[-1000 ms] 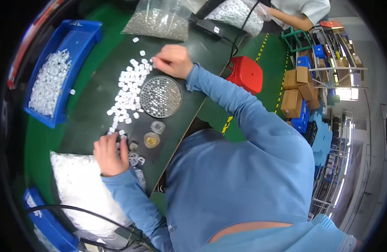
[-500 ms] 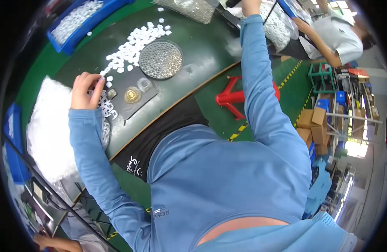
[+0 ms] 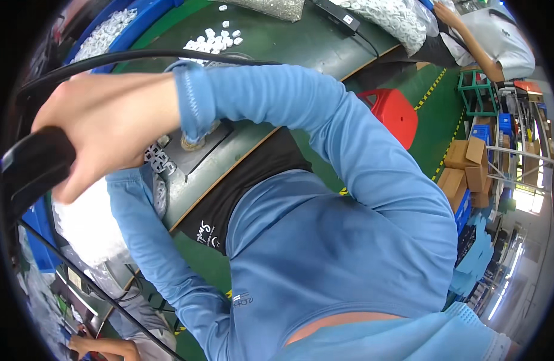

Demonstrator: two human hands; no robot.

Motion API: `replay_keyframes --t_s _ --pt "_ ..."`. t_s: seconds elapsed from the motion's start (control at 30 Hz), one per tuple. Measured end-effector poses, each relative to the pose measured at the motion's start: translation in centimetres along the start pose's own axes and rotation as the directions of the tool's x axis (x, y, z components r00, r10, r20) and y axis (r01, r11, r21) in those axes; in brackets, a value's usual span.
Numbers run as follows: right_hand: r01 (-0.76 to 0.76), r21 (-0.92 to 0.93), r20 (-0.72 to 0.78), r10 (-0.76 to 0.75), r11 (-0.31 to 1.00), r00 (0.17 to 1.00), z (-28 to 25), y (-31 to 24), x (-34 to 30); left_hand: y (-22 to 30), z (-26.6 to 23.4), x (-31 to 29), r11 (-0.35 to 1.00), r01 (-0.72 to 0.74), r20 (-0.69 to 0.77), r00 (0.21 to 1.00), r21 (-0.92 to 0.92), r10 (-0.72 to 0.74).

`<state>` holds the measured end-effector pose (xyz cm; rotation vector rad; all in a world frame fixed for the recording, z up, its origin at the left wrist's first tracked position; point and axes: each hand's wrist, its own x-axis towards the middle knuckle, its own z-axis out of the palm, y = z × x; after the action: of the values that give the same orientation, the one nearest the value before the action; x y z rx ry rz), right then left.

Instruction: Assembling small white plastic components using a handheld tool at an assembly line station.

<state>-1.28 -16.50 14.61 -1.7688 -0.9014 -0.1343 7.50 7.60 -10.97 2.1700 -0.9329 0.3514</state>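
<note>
Close to the camera on the left, my right hand [image 3: 108, 114] is wrapped round a thick black object [image 3: 36, 168] whose kind I cannot make out. My right forearm crosses over the table. Beneath it, the left sleeve [image 3: 132, 195] reaches up, but the fingers of my left hand are hidden behind the right one. White cube-like pieces [image 3: 220, 41] lie beyond the right wrist, with the rim of a round perforated tray [image 3: 235, 57] mostly covered by the sleeve. Below that wrist are a round gold-coloured piece [image 3: 192, 143] on a dark plate and several white-framed pieces [image 3: 159, 161].
A black cable [image 3: 138, 54] arcs above my right hand. The blue bin [image 3: 147, 21] of white pieces stands far left; a white bag [image 3: 90, 225] lies near left. At the back are a black power adapter [image 3: 337, 17] and a bag of white parts [image 3: 388, 21]. A red stool [image 3: 394, 114] stands right.
My right hand has swung from the far right edge of the table across to the left with the black object, and now covers my left hand. The cable has come into view.
</note>
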Motion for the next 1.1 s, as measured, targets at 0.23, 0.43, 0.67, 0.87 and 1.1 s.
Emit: replay_keyframes --t_s 0.23,0.43,0.67,0.87,1.1 --pt "0.442 0.001 -0.553 -0.368 0.897 0.748 -6.8 3.2 -0.7 11.5 -1.2 5.6 0.995 -0.004 0.149 0.989 -0.097 0.019" --pt "0.127 0.279 -0.818 0.166 0.952 0.551 -14.3 1.6 -6.4 12.9 -1.8 5.6 0.997 0.034 0.15 0.988 -0.068 -0.024" --pt "0.067 0.25 -0.68 0.126 0.966 0.722 -14.2 5.7 -7.7 15.7 -4.3 8.3 0.965 -0.077 0.07 0.996 0.251 0.061" --pt "0.012 0.262 -0.705 0.183 0.965 0.685 -13.9 6.8 -8.3 8.0 -0.1 20.0 0.792 0.108 0.21 0.935 0.601 -0.287" --pt "-0.03 0.274 -0.692 0.218 0.961 0.688 -14.7 8.1 -9.3 3.0 4.1 24.7 0.572 0.105 0.207 0.867 0.814 -0.453"
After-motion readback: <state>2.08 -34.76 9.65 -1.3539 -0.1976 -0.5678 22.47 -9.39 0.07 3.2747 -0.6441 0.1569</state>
